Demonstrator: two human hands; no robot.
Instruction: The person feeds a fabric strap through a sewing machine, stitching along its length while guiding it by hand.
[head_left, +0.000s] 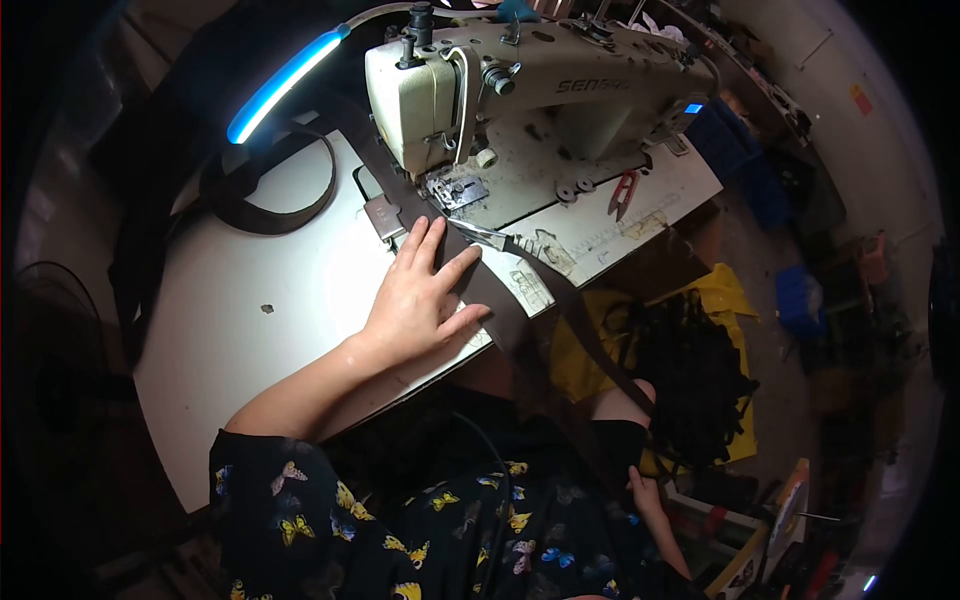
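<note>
My left hand (415,300) lies spread on a wide dark strap (495,300), its fingertips near a metal guide plate (383,217). The strap passes beside the presser foot (440,190) of a sewing machine (550,85) and hangs over the table's front edge. A metal-tipped tool (485,234) lies just right of my fingertips. Low on the right, my right hand (648,492) is beside dark material; its fingers are partly hidden, and whether it grips anything is unclear.
A lit lamp (285,85) hangs over the white table (230,350). Looped strap (265,220) rests at its back left. Red snips (623,195) and two bobbins (575,190) lie by the machine. Black strips (690,370) are piled on yellow material (740,300) below right.
</note>
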